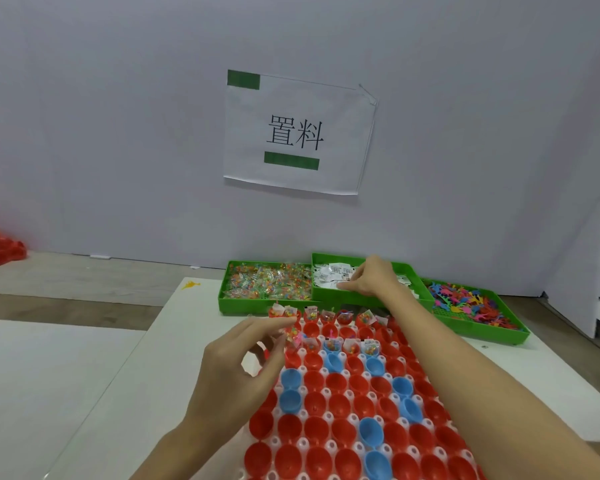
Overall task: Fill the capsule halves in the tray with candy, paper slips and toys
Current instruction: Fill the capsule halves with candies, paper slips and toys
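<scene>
The fingers (352, 277) of the right hand (373, 278) are curling down onto the heap of paper slips (329, 274) in the middle green bin (361, 299), upper centre of the frame, and appear to be pinching at a slip, though whether one is actually caught cannot be told. The left hand (236, 362), at centre frame, is pinching a small candy packet (293, 336) between thumb and forefinger, holding it just over the far left corner of the tray (354, 417), while its other fingers are curling loosely. The tray is occupying the lower centre of the frame and is carrying red and blue capsule halves (336, 382); the two farthest rows are already showing candy and slips, and the nearer rows are sitting unfilled. The candy bin (267, 282) is lying left of the slips, and the toy bin (475, 306) is lying to the right. Judging by appearance, the slips are thin, very light and limp, so they are likely to cling together; taking one by a free edge or corner is advisable. The candy packet is looking light, crinkly and somewhat slippery, so gripping a sealed edge is preferable. The toys are appearing small, stiff and prone to tangling. The capsule halves are sitting loosely and may tip under pressure.
</scene>
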The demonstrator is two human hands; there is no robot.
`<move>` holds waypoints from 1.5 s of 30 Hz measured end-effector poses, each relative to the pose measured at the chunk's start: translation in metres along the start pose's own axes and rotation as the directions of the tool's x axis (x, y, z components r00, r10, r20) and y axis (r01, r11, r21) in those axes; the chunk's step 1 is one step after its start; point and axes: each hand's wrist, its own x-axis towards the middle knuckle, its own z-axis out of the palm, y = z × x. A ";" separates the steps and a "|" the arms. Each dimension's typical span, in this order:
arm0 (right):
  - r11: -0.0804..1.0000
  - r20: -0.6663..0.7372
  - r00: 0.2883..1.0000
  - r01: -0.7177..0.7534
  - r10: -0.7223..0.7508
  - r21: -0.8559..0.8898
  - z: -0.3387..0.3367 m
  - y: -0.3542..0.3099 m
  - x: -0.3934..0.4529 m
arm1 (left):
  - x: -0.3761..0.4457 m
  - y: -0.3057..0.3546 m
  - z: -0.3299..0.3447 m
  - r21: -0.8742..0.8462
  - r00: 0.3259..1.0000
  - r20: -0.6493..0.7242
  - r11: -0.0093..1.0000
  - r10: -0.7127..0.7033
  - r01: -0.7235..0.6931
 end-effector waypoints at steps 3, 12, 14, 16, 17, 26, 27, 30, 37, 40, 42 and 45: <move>0.996 0.033 0.996 -0.083 0.084 -0.032 0.005 -0.004 0.013 | 0.000 0.000 0.000 0.004 0.999 0.011 0.999 0.032 -0.032; 0.958 -0.081 0.997 0.006 0.018 0.288 0.012 0.011 0.007 | -0.002 -0.003 0.004 0.021 0.998 0.056 1.000 -0.023 0.022; 0.947 -0.099 0.995 0.038 -0.006 0.319 0.011 0.013 0.005 | -0.004 -0.004 0.004 0.025 0.997 0.065 0.999 -0.044 0.042; 0.938 -0.123 0.992 0.064 -0.023 0.341 0.011 0.017 0.003 | -0.005 -0.005 0.005 0.030 0.995 0.070 0.998 -0.065 0.063; 0.935 -0.150 0.988 0.082 -0.031 0.346 0.010 0.020 0.002 | -0.005 -0.004 0.005 0.028 0.995 0.067 0.997 -0.078 0.076; 0.820 -0.354 0.934 0.235 -0.042 0.522 -0.012 0.035 -0.047 | -0.003 0.005 0.006 -0.057 0.967 0.055 0.966 -0.248 0.251; 0.781 -0.330 0.942 0.250 -0.059 0.572 -0.014 0.031 -0.059 | -0.003 0.005 0.007 -0.068 0.963 0.061 0.961 -0.263 0.267; 0.672 -0.206 0.956 0.295 -0.210 0.680 -0.019 0.018 -0.103 | -0.004 0.009 0.010 -0.097 0.957 0.075 0.954 -0.279 0.285; 0.678 0.011 0.862 0.391 -0.507 0.622 -0.010 0.007 -0.189 | -0.003 0.017 0.008 -0.106 0.970 0.124 0.969 -0.208 0.222; 0.712 -0.066 0.888 0.407 -0.454 0.572 -0.002 0.006 -0.198 | -0.007 0.020 0.010 -0.116 0.962 0.194 0.970 -0.190 0.215; 0.743 -0.122 0.912 0.391 -0.391 0.544 0.004 0.006 -0.201 | -0.010 0.022 0.012 -0.152 0.959 0.218 0.965 -0.180 0.215; 0.745 -0.148 0.921 0.380 -0.361 0.548 0.009 0.005 -0.203 | -0.010 0.024 0.014 -0.230 0.953 0.219 0.938 -0.210 0.260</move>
